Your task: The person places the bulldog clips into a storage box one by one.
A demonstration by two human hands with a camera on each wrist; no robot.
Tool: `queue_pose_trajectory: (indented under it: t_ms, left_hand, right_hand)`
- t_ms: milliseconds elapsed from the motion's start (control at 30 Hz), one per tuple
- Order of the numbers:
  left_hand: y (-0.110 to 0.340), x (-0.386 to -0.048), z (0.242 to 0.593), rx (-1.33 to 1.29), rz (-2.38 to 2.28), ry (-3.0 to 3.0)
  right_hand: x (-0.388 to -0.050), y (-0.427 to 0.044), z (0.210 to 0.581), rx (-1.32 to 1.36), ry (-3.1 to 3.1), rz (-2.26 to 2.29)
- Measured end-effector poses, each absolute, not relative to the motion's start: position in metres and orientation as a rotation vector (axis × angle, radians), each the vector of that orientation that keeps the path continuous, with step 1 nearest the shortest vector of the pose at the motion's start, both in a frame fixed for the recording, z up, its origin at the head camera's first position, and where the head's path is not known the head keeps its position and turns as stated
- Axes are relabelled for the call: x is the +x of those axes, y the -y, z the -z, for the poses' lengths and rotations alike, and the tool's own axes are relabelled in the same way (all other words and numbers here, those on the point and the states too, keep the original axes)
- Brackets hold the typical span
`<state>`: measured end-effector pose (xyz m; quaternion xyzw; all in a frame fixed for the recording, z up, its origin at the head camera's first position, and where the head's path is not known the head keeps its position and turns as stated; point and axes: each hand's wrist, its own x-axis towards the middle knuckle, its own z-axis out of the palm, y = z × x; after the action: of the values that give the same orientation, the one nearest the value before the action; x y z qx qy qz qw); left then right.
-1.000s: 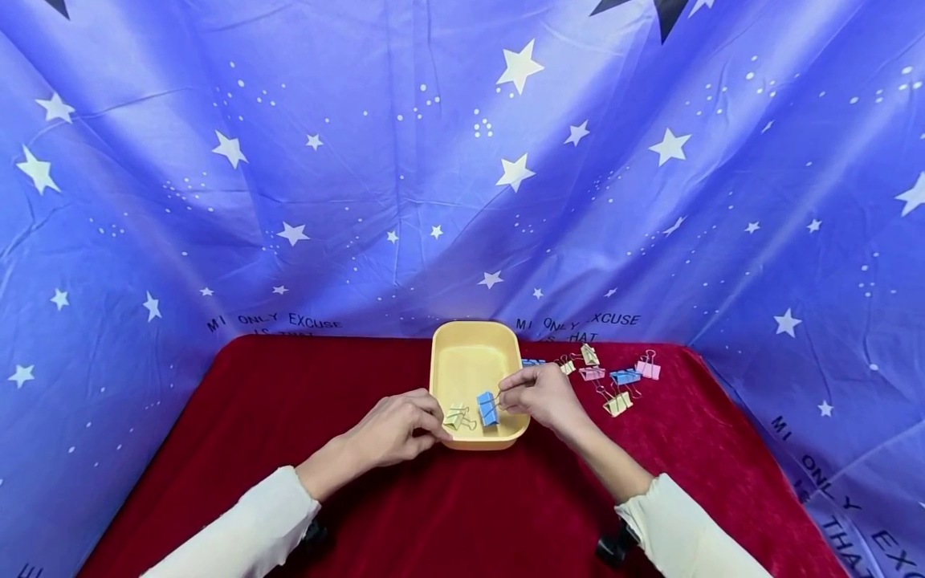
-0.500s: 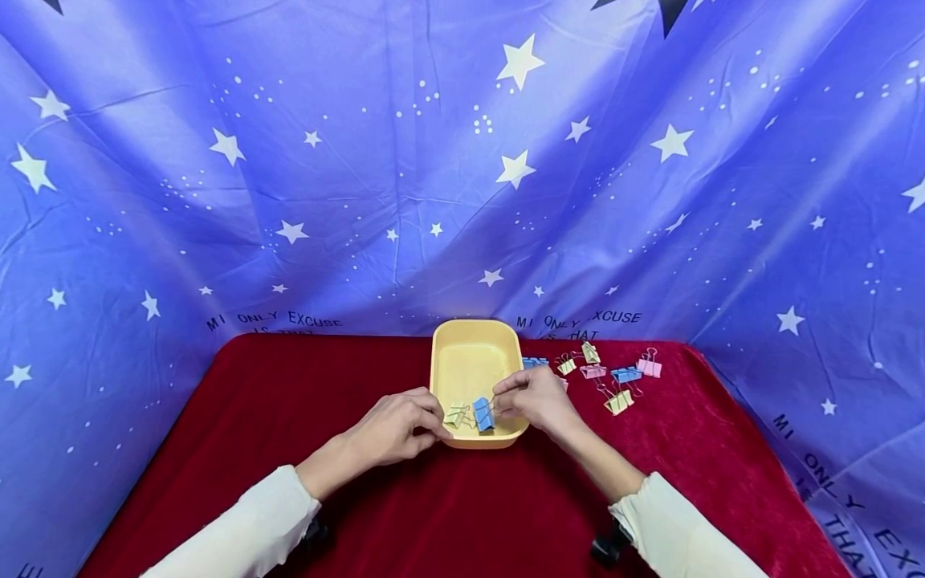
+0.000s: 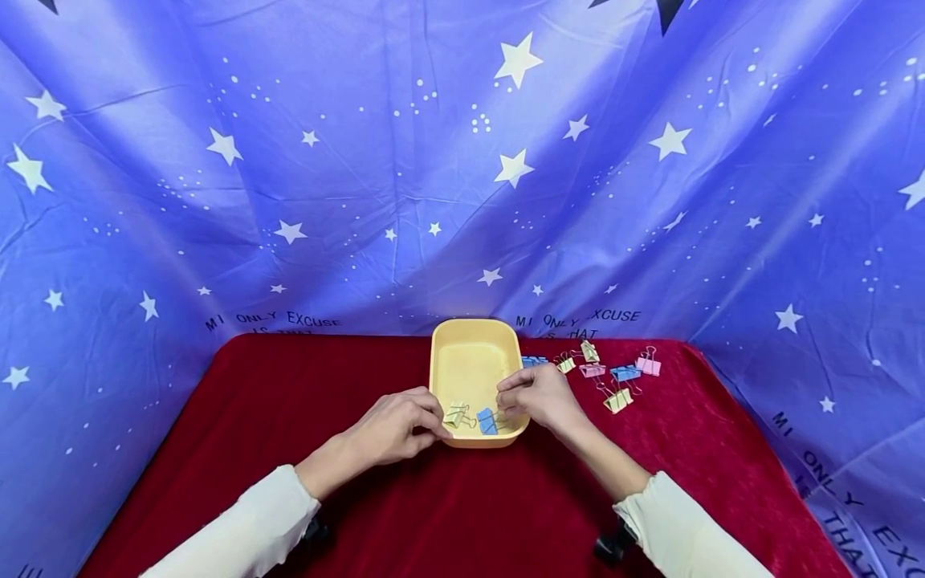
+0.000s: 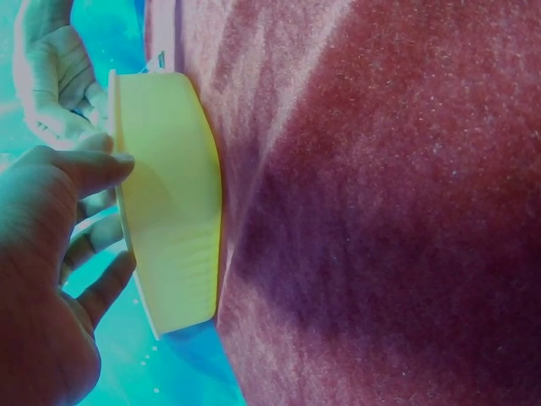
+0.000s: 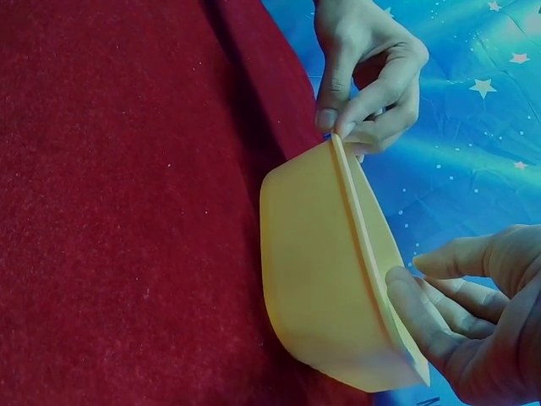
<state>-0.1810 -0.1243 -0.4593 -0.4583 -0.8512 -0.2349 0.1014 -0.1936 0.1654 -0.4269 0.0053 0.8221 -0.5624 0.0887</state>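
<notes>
The left hand (image 3: 397,425) pinches the near left corner of a yellow tray (image 3: 477,443); in the left wrist view its thumb lies against the outer side of the tray (image 4: 173,203). A blue binder clip (image 3: 487,421) lies inside near the front wall, right of a pale yellow clip (image 3: 457,415). Just above the blue clip, the right hand (image 3: 542,396) reaches over the right rim. In the right wrist view the right hand (image 5: 482,313) has its fingertips parted, with no clip visible between them; the tray wall hides the clips there.
Right of the tray, several loose clips lie on the red cloth (image 3: 325,514): a blue one (image 3: 533,361) partly behind the right hand, pink (image 3: 648,363), blue (image 3: 625,373) and pale yellow ones (image 3: 617,400). A starry blue curtain (image 3: 390,160) stands behind the table.
The blue clip has come down from the right hand's fingertips onto the tray floor and been let go. The right hand has shifted slightly. The left hand stays on the tray corner.
</notes>
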Motion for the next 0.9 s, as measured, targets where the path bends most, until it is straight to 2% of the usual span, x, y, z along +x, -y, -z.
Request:
queue_pose_trajectory:
  t_ms: [900]
  left_hand:
    - [0.124,-0.182,0.460,-1.356,0.702,2.518]
  right_hand:
    - [-0.193,-0.199,0.426,0.054,-2.416,1.738]
